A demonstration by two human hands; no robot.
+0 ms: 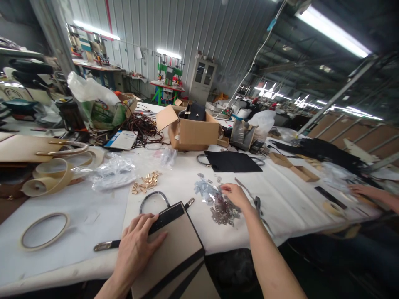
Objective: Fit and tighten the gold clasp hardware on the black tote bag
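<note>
Nearest the edge of the white-covered table [280,199] lies a flat beige fabric bag with black trim [177,249], and everything else sits around it. The left hand [137,245] lies flat on the bag's upper left corner, fingers spread and straight, pressing down rather than gripping. A black strap with a metal tip [107,246] sticks out loose to the left of the bag, and a thin black looped handle [154,197] curves just beyond its top edge.

To the right of the bag, the right hand [237,195] is dipped into a heap of small silver metal fittings [218,203]. Its fingers are curled downward, and I cannot tell whether they have one pinched. No silver piece shows on the bag yet, so the fitting looks barely begun.

Beyond the bag lie small gold clips [146,182], further back a black fabric panel [232,161], then an open brown cardboard box [190,131]. Far to the bag's right, another person's hand [361,190] rests on the table.
</note>
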